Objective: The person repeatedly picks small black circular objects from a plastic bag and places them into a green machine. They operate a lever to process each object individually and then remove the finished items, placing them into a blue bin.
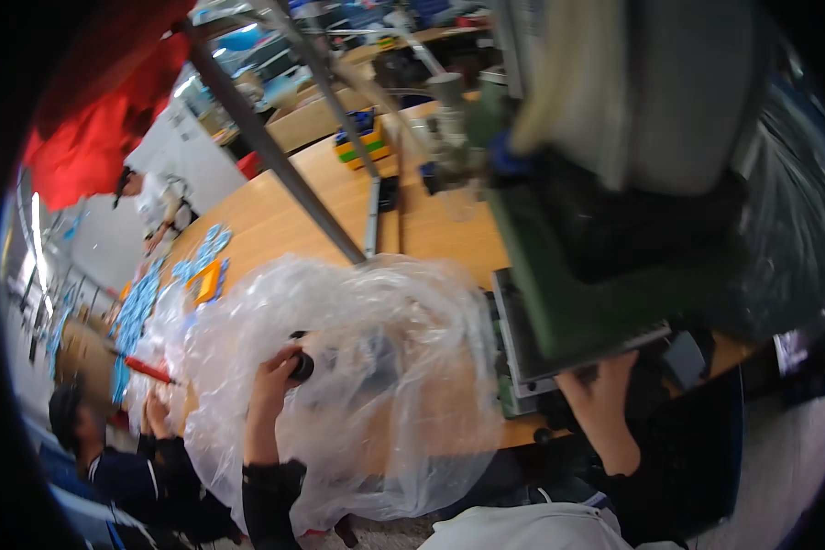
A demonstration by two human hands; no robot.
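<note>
Small black round part [301, 367] sits in the left hand [275, 371], fingers curled shut round it, held up against a big crumpled clear plastic bag [376, 367] that billows over the near edge of the wooden counter [275, 215]. Can't tell if the part is inside or outside the film. More dark shapes show thru the plastic, too blurred to name.

Right hand [605, 408] is up under the front of a green metal machine [577, 275], w/ fingers bent on a dark piece below its grey base plate; grip hidden, so can't tell if closed or just resting.

Progress, as a judgement: mid-way at best. One part in hand, bag bulky and open, machine not visibly fed yet.

Around: grey slanted metal bars [275, 151] cross the counter; a yellow, blue and green stack of boxes [362, 142] at the far side; blue flat pieces [147, 298] spread along the left w/ an orange tray [207, 282]. Another person lower left, hands [156, 412] near a red-handled tool [147, 369]. Dark plastic sheet [788, 211] hangs right.

In the way: the bag itself crowds the space between both hands and the machine front.
</note>
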